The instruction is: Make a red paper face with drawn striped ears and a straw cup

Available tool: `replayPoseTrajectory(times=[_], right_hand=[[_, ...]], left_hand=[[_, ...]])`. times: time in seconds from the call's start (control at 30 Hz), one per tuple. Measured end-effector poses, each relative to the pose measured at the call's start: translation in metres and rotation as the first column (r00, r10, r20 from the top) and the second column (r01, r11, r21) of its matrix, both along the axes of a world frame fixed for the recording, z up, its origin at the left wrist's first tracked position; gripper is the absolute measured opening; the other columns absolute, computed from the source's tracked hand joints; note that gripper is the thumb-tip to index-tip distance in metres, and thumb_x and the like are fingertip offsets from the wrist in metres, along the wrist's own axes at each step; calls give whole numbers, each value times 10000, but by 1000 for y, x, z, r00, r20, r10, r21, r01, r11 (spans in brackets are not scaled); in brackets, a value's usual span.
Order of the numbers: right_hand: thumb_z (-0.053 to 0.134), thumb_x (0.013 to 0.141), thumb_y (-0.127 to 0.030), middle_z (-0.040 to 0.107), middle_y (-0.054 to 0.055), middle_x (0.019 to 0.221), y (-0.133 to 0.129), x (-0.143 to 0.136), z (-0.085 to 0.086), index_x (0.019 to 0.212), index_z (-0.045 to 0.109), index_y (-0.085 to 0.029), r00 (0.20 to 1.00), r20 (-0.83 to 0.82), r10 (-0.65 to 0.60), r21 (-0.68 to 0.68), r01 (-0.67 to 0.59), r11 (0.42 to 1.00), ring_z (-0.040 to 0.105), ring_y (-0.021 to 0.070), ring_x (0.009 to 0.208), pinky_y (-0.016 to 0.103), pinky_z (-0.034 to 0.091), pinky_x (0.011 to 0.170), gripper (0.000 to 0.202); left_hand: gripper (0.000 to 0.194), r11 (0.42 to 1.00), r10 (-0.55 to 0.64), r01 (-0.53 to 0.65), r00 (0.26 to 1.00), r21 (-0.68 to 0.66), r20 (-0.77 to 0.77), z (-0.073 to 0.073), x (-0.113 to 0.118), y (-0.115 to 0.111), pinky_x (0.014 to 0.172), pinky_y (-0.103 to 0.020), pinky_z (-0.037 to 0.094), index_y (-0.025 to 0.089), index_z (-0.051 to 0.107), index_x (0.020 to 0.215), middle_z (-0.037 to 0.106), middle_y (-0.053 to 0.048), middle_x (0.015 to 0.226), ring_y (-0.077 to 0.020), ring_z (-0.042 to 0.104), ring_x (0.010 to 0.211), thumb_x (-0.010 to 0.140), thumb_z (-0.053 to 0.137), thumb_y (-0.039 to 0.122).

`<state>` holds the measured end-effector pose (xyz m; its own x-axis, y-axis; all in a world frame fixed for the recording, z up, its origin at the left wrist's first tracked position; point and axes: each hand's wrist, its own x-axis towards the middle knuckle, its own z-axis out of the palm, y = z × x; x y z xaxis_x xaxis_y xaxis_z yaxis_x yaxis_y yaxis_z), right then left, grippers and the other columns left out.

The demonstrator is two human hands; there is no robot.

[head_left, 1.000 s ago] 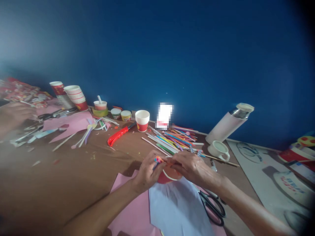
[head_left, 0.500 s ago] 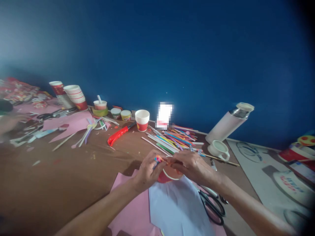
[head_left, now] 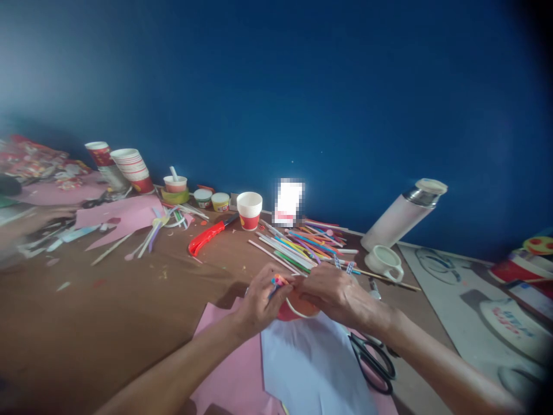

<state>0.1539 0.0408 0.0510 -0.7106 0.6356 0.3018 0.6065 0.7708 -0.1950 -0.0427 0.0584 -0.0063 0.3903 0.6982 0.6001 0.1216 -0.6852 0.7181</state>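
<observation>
A red paper cup (head_left: 288, 313) with a white rim and an orange-toned inside stands over white paper (head_left: 311, 363). My left hand (head_left: 264, 298) closes around the cup's left side, and a small colourful dotted piece (head_left: 279, 280) shows between its thumb and fingers. From the right, my right hand (head_left: 334, 293) reaches over the cup with its fingers curled together at the rim, meeting the left fingertips. Whatever those right fingers pinch is hidden. Pink paper (head_left: 228, 357) lies under the white sheet. Black-handled scissors (head_left: 374, 363) rest beside the sheet, below my right forearm.
Behind my hands lie many coloured sticks (head_left: 302, 245). A red-handled cutting tool (head_left: 208, 236), stacked paper cups (head_left: 249, 210) and small tubs (head_left: 220, 202) stand farther back. A tilted-looking thermos (head_left: 400, 216) and a white mug (head_left: 383, 262) are at right. Another person's blurred arm (head_left: 21, 230) is at far left.
My right hand has turned slightly, its fingers curling more over the cup's rim. My left hand stays on the cup. At far left, the other person's arm has shifted.
</observation>
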Motion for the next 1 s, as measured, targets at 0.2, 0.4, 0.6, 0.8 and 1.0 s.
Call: replayPoseTrajectory(times=[0.2,0.4,0.6,0.8,1.0], right_hand=[[372,971,-185,554,12,639,2,1,2,841,621,-166,998,60,33,2,-33,999,469,134,605,277,322,628,282],[370,960,-145,545,5,612,2,-1,5,790,613,-159,997,66,41,9,-42,999,462,126,580,274,306,597,297],[394,968,-181,631,37,722,2,-2,3,846,627,-163,995,85,52,5,-53,999,504,138,626,286,325,617,264],[428,959,-185,633,46,772,-2,-5,2,829,639,-166,996,83,45,-20,-43,999,550,145,693,284,353,642,249],[499,920,-196,594,45,767,-10,-6,4,770,653,-189,986,101,-130,31,127,991,544,180,776,322,368,708,215]], left_hand=[[175,1000,-7,7,1000,-19,1,-2,0,0,789,-320,491,174,625,933,613,-88,899,-200,591,887,915,468,250],[208,1000,0,0,1000,-24,-16,-3,-1,1,787,-330,480,174,629,932,606,-83,867,-202,578,864,923,456,289],[177,1000,-5,5,1000,-14,-27,-2,-1,1,782,-306,465,177,609,895,585,-67,853,-188,561,847,924,451,253],[171,1000,14,-13,998,10,-68,4,-1,0,763,-284,450,167,601,892,579,-60,844,-179,552,829,927,449,236],[142,997,67,-64,995,32,-77,1,2,0,738,-275,439,167,608,881,567,-47,821,-173,548,800,912,486,232]])
